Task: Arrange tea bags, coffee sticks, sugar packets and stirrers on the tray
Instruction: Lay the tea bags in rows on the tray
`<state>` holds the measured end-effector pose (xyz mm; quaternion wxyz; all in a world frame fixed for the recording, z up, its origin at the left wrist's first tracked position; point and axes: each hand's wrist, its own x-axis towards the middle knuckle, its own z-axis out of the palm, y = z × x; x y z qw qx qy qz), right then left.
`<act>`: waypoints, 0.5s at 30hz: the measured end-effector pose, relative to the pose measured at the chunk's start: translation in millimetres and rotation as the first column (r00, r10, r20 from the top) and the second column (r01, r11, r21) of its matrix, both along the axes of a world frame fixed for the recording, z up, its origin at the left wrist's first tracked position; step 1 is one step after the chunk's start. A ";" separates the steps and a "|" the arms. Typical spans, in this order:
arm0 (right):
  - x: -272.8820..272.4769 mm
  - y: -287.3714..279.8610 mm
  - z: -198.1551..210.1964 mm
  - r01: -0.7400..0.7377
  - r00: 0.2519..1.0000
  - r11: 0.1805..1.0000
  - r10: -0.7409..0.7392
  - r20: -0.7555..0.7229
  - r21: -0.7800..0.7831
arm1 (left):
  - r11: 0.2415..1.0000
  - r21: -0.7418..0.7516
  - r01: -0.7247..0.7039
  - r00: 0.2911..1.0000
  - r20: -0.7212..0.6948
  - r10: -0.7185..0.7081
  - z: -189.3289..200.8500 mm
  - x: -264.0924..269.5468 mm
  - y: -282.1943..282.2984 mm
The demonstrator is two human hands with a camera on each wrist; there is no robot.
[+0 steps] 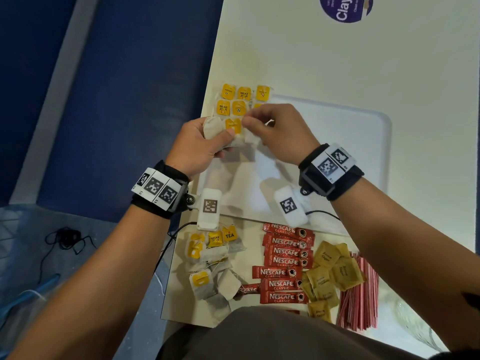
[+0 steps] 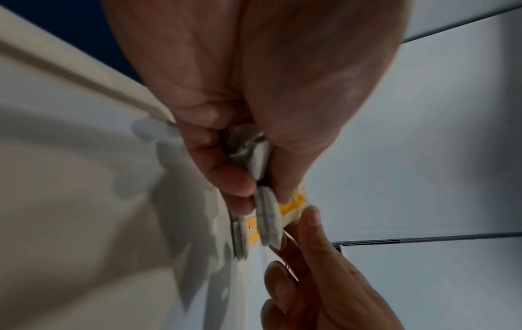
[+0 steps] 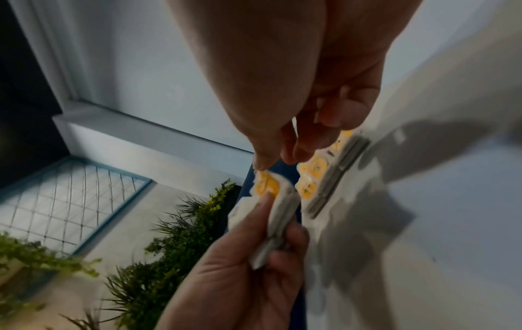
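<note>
My left hand (image 1: 220,141) grips a small stack of paper tea bags (image 1: 213,127) above the white tray (image 1: 350,131), near its left edge. The stack's front bag shows a yellow tag (image 3: 267,185). My right hand (image 1: 250,120) pinches the top of that front bag between thumb and fingertip, seen close in the right wrist view (image 3: 275,161). Several yellow-tagged tea bags (image 1: 242,96) lie in rows on the tray's far left corner. Loose tea bags (image 1: 210,266), red coffee sticks (image 1: 283,263), brown sugar packets (image 1: 332,271) and red stirrers (image 1: 361,294) lie on the table before the tray.
The table's left edge (image 1: 207,105) runs just beside the laid-out tea bags, with blue floor beyond. A purple sticker (image 1: 345,7) sits at the far end. A black cable (image 1: 67,239) lies on the floor. Something of clear glass (image 1: 415,320) stands at the near right.
</note>
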<state>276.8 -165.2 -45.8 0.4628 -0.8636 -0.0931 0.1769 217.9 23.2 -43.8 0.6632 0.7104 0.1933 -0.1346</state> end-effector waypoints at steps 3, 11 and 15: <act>-12.7 2.2 2.4 -0.034 0.999 0.997 0.037 -0.037 0.075 | 1.000 0.006 -0.003 1.000 0.024 0.003 1.0 -1.2 -1.9; -21.9 8.2 -11.1 -0.013 0.998 0.998 0.017 -0.054 0.069 | 0.999 0.002 -0.039 0.999 0.006 0.039 -0.1 -6.0 -0.6; -16.3 14.9 -12.4 0.057 0.998 0.997 -0.055 -0.037 0.052 | 0.994 -0.042 -0.099 0.995 0.017 0.099 5.4 -6.7 6.7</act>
